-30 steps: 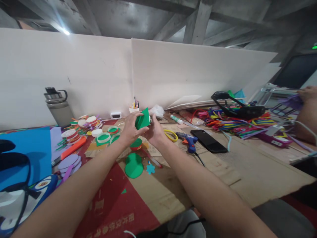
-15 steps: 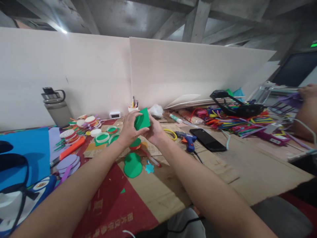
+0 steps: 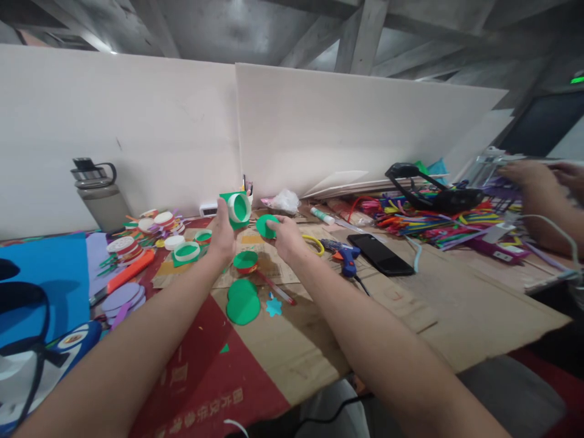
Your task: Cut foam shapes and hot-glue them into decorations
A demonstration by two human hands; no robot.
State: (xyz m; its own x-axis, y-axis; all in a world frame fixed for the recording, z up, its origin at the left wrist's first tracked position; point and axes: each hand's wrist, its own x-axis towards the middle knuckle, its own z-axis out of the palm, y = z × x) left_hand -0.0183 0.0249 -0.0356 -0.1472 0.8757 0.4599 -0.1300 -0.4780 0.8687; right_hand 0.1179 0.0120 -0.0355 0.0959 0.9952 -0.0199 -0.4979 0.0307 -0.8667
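Over the counter [image 3: 456,310] I see the left hand [image 3: 224,237] gripping a white ring [image 3: 247,210] against a green square [image 3: 225,197], while the right hand [image 3: 288,238] pinches a green disc [image 3: 263,226] just beside them.

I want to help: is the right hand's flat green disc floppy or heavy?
The flat green disc, perhaps foam, looks thin, so probably light. Pinched by the right hand, it barely droops, so it's likely stiff.
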